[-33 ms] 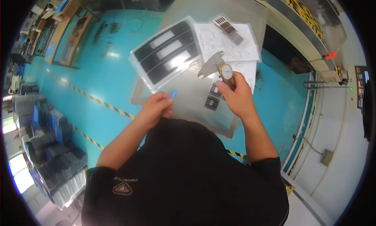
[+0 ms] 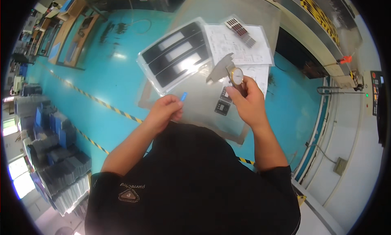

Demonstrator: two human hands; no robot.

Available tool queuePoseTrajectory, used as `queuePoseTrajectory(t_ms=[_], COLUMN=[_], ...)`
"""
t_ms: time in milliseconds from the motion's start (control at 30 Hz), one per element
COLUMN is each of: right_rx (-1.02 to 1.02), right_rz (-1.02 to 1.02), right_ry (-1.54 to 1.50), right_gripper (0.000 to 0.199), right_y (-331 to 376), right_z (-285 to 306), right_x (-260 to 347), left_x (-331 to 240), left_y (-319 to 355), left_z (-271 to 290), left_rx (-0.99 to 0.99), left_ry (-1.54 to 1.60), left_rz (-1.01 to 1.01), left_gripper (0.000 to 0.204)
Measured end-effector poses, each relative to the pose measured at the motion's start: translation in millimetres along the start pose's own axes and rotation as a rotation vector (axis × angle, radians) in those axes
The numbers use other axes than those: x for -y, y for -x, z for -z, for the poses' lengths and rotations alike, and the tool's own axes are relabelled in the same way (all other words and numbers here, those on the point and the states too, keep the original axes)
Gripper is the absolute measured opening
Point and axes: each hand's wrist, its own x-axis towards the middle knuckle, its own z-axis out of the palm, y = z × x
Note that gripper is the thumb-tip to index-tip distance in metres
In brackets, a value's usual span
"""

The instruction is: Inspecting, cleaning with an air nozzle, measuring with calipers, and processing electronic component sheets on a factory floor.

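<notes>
My right hand point(image 2: 249, 100) is closed around a dial caliper point(image 2: 236, 75), its pale jaws pointing up and to the left. Just below the caliper, two small dark square plates with light centres lie on the table; the nearer plate point(image 2: 222, 107) shows whole, and the farther plate point(image 2: 224, 94) is partly covered by my right thumb. My left hand point(image 2: 165, 109) pinches a small blue piece point(image 2: 183, 97) that sticks up past the fingertips; its kind cannot be made out. Beyond my left hand lies a clear-wrapped black panel sheet point(image 2: 176, 51) with three pale windows.
Printed drawing sheets point(image 2: 240, 45) lie on the table point(image 2: 232, 7), with a strip card of dark red and brown rows point(image 2: 241, 31) on top. Stacks of grey panels point(image 2: 67, 170) stand at the left. A machine with a control panel point(image 2: 375, 92) is at the right.
Both hands keep their holds and show almost no movement. The whole view has shifted very slightly, so the table and its things appear a little farther right.
</notes>
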Motion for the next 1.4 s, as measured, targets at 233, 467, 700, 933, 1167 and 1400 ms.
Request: queuePoseTrajectory(t_ms=[233,467,700,933,1167,1400], right_rx=[-0.094,-0.177,-0.111,-0.101,-0.062,-0.043], right_rz=[0.137,0.391,0.358,0.395,0.375,0.396], right_ry=[-0.119,0.428,0.44,0.478,0.498,0.559], right_gripper=[0.044,0.027,0.025,0.03,0.034,0.04], right_y=[7,1,6,11,12,12], right_z=[-26,-39,-46,-45,-44,-44], right_x=[-7,-7,-12,-12,-14,-14], left_x=[-12,-10,-6,-2,-3,4], left_y=[16,25,24,23,24,23], left_z=[-17,-21,-22,-24,-25,-20], left_rx=[-0.07,-0.067,-0.065,-0.108,-0.091,-0.075], left_ry=[-0.009,-0.018,-0.009,-0.042,-0.046,-0.023], left_rz=[-0.082,-0.075,-0.069,-0.066,-0.061,-0.036], left_gripper=[0.011,0.011,0.012,0.013,0.013,0.012])
